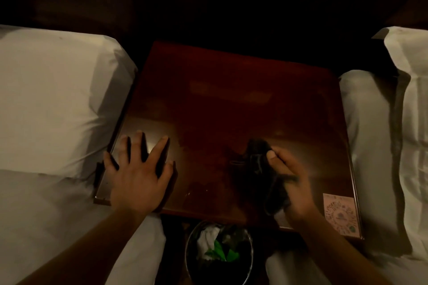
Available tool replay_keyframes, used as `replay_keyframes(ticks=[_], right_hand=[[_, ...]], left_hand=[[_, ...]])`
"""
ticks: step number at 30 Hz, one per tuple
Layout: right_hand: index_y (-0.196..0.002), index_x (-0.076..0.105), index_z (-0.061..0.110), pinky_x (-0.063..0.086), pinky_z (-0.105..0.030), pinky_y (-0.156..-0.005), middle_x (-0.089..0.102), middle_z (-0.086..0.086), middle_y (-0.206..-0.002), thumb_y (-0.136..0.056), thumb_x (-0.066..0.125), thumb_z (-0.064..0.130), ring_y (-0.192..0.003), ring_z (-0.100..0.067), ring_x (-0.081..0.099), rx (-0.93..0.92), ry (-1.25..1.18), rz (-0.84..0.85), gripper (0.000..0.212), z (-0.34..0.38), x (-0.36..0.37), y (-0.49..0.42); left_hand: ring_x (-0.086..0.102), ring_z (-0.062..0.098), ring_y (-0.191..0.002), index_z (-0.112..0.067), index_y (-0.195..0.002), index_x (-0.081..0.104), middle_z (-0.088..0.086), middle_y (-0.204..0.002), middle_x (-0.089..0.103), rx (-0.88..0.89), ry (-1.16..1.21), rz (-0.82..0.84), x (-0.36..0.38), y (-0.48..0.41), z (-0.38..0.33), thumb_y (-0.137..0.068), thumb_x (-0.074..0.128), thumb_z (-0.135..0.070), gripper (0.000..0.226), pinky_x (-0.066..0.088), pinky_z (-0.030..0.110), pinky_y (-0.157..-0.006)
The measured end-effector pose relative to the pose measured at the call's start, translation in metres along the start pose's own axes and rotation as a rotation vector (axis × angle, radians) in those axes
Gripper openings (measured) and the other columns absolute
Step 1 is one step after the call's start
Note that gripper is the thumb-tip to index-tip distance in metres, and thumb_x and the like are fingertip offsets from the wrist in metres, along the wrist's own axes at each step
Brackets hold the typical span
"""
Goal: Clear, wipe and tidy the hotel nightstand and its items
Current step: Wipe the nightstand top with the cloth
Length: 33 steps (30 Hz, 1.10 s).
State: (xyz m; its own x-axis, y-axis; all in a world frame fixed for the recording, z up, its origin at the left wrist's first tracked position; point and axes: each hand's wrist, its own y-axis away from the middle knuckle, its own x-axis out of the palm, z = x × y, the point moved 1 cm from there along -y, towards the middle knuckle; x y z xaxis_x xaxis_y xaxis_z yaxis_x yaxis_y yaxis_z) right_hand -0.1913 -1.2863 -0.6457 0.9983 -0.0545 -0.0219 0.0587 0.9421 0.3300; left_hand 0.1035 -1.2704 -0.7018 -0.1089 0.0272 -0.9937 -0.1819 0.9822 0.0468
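The counter [231,76], the dark polished top of the nightstand, stands between the left bed [58,99] and the right bed [412,122]. The left hand [139,169] lies flat on its near left corner, fingers [159,148] released, straight and spread, apparently bracing. The right hand [291,187] is over the near right part of the counter, its fingers curled round a dark cloth [257,157] that is pressed to the surface. This hand is blurred, which suggests a wiping stroke in progress. A pale printed card [340,215] sits at the near right corner, just beside the right hand; whether it is stuck down or loose cannot be told. A bin [187,250] stands on the floor below the front edge and holds white and green rubbish [220,247]. Assessment: clearing appears done, since only the card and the cloth show on the counter and the waste is in the bin. Wiping is the step in hand. The sheen is uneven, with streaks toward the front, so the near part looks treated, while the condition of the dim far part cannot be judged. Outstanding, on this evidence: finishing the wipe, covering the corner under the left hand and round the card, then putting the nightstand's items back in order; none of them are in view.
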Motion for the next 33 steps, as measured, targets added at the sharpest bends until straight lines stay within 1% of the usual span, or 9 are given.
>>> replay_keyframes(ticks=[3,5,8,11,15,19,22,29,33], right_hand=[[-0.118,0.062,0.029,0.047,-0.046,-0.097,0.058,0.003,-0.122,-0.098,0.051,0.027,-0.113,-0.017,0.056,-0.054,0.521,-0.131,0.023,-0.002,-0.023,-0.007],[-0.127,0.05,0.045,0.041,-0.045,-0.106,0.048,0.007,-0.138,-0.098,0.045,0.04,-0.128,-0.016,0.046,-0.185,0.644,-0.211,0.03,-0.003,-0.032,-0.004],[-0.146,0.023,0.049,0.019,-0.037,-0.113,0.015,0.013,-0.16,-0.093,0.031,0.066,-0.147,-0.013,0.013,-0.364,1.104,0.046,0.057,-0.013,-0.018,0.005],[-0.152,0.009,0.037,0.015,-0.043,-0.12,-0.004,0.007,-0.162,-0.09,0.025,0.071,-0.149,-0.015,-0.005,-0.391,1.472,0.188,0.072,-0.028,-0.014,0.0],[-0.148,0.031,0.025,0.029,-0.052,-0.114,0.019,0.001,-0.159,-0.093,0.034,0.057,-0.148,-0.021,0.013,-0.289,1.311,-0.018,0.064,-0.044,-0.027,0.028],[-0.148,0.031,0.034,0.023,-0.051,-0.113,0.019,-0.003,-0.161,-0.091,0.039,0.061,-0.149,-0.028,0.012,-0.607,1.424,0.282,0.063,-0.068,0.04,0.06],[-0.148,0.026,0.035,0.018,-0.05,-0.118,0.015,-0.001,-0.162,-0.095,0.03,0.06,-0.149,-0.025,0.008,-0.64,1.508,0.337,0.06,-0.057,0.059,0.022],[-0.149,0.031,0.023,0.021,-0.058,-0.114,0.019,-0.013,-0.16,-0.092,0.017,0.061,-0.147,-0.035,0.012,-0.019,1.344,-0.343,0.07,-0.034,-0.066,-0.015],[-0.149,0.028,0.028,0.018,-0.054,-0.117,0.015,-0.011,-0.16,-0.095,0.016,0.06,-0.148,-0.033,0.006,-0.384,1.448,-0.029,0.064,-0.043,0.081,0.007]], left_hand=[[0.014,0.036,-0.151,-0.052,-0.148,0.03,0.007,-0.163,0.023,0.001,0.009,-0.006,0.001,0.0,0.0,-0.094,0.025,-0.067,0.057,0.01,0.068,-0.116],[0.014,0.036,-0.151,-0.052,-0.148,0.03,0.007,-0.163,0.023,0.0,0.008,-0.009,0.001,0.0,0.0,-0.094,0.024,-0.067,0.057,0.01,0.068,-0.116],[0.014,0.036,-0.151,-0.052,-0.148,0.031,0.007,-0.163,0.023,0.0,0.01,-0.011,0.002,-0.001,0.0,-0.094,0.025,-0.067,0.057,0.01,0.068,-0.116],[0.014,0.036,-0.151,-0.051,-0.148,0.03,0.007,-0.163,0.023,0.004,0.01,-0.013,0.003,0.0,0.001,-0.094,0.024,-0.068,0.057,0.011,0.068,-0.116],[0.012,0.036,-0.151,-0.052,-0.148,0.03,0.008,-0.163,0.022,0.005,0.02,0.005,0.003,-0.001,0.001,-0.094,0.025,-0.067,0.057,0.01,0.069,-0.116],[0.016,0.037,-0.15,-0.051,-0.148,0.032,0.009,-0.162,0.026,0.001,0.001,0.007,-0.001,-0.001,-0.001,-0.093,0.024,-0.067,0.058,0.013,0.069,-0.115],[0.017,0.037,-0.15,-0.05,-0.148,0.034,0.009,-0.162,0.027,-0.003,0.006,0.001,-0.002,0.0,0.0,-0.093,0.024,-0.067,0.058,0.013,0.068,-0.115],[0.017,0.037,-0.15,-0.05,-0.148,0.034,0.009,-0.162,0.028,0.008,0.005,-0.008,0.004,-0.001,0.002,-0.094,0.03,-0.066,0.056,0.01,0.068,-0.115],[0.023,0.033,-0.149,-0.037,-0.143,0.047,0.01,-0.158,0.036,-0.019,0.066,-0.058,0.0,0.0,0.002,-0.096,0.032,-0.053,0.052,0.013,0.067,-0.116]])
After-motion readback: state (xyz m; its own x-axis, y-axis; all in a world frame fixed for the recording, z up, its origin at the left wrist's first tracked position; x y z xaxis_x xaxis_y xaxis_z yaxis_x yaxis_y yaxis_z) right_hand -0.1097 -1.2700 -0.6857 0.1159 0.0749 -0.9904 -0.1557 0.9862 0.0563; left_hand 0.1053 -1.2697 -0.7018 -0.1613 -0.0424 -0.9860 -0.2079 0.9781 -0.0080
